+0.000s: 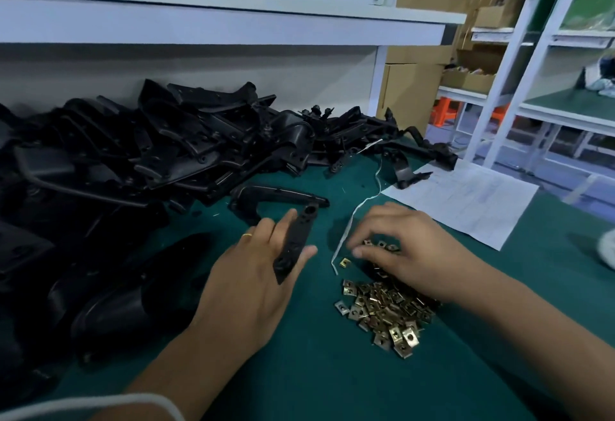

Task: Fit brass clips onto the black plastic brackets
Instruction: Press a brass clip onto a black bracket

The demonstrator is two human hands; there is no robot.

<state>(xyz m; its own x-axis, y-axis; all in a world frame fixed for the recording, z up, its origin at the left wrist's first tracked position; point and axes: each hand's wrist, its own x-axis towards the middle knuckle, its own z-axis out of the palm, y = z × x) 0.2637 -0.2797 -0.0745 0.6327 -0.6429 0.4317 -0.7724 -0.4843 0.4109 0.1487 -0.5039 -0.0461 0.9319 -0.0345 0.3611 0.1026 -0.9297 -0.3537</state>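
Note:
My left hand (256, 274) holds a long black plastic bracket (296, 237) between thumb and fingers, its round end pointing away from me. To its right, my right hand (406, 247) hovers palm down over loose brass clips (382, 247), fingers curled and fingertips touching them. Whether a clip is pinched I cannot tell. A heap of brass clips (386, 314) lies on the green mat just below that hand, and one single clip (345, 263) sits apart beside a white strip.
A big pile of black brackets (166, 154) fills the left and back of the green table (316, 380). A lone bracket (276, 199) lies ahead of my left hand. A white paper sheet (466, 201) lies at right, a thin white strip (352, 221) between.

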